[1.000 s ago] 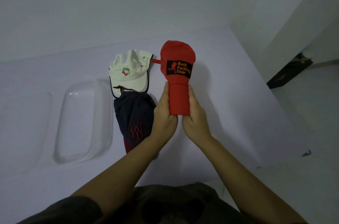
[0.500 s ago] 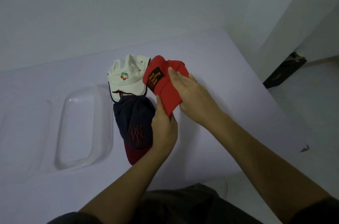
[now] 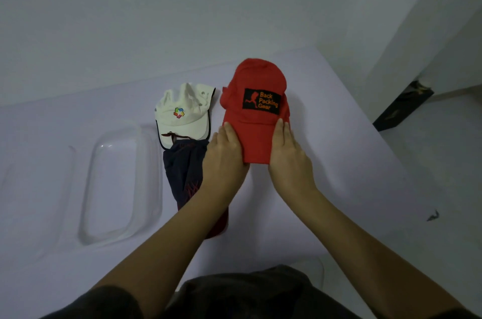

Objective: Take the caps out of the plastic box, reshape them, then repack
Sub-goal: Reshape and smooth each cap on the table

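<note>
A red cap [image 3: 257, 78] with a black "Back Packing Gear" patch faces me over the white table [image 3: 339, 167]. My left hand [image 3: 224, 157] holds the left side of its brim and my right hand [image 3: 289, 159] holds the right side, fingers along the top, thumbs hidden. The brim is bent into a narrow curve between them. A white cap [image 3: 182, 112] lies to the left of the red one. Nearer to me, a dark navy cap [image 3: 182, 167] with red stitching lies partly under my left forearm. The clear plastic box [image 3: 148, 188] stands left of the caps with nothing in it.
A faint clear lid [image 3: 34, 188] lies left of the box. The table's right edge runs diagonally past my right arm. A dark object [image 3: 403, 104] stands on the floor beyond it, and a small dark scrap [image 3: 433, 215] lies on the floor.
The red cap, tilted and folded against my right hand half a second ago, now faces me upright with its crown filled out. Both hands are back on the sides of its brim.
</note>
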